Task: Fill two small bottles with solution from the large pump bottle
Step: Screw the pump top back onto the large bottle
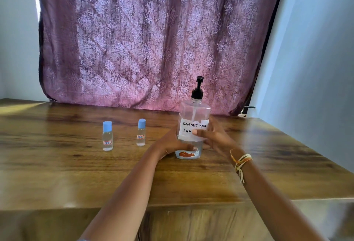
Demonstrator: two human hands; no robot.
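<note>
Both hands, left point(173, 144) and right point(212, 137), grasp the upright pump bottle point(193, 125) at centre frame; two capped small bottles point(107, 136) stand left of it, nearer the left hand.

Backlit curtain point(153, 39), soft, blurry btm edge

Both hands grip pump bottle point(193, 123) upright on table point(76, 173): left hand point(172, 143) low, right hand point(212, 135) at label. Two capped small bottles point(107, 136) point(141, 132) stand left, apart. Curtain point(149, 39) behind.
</note>
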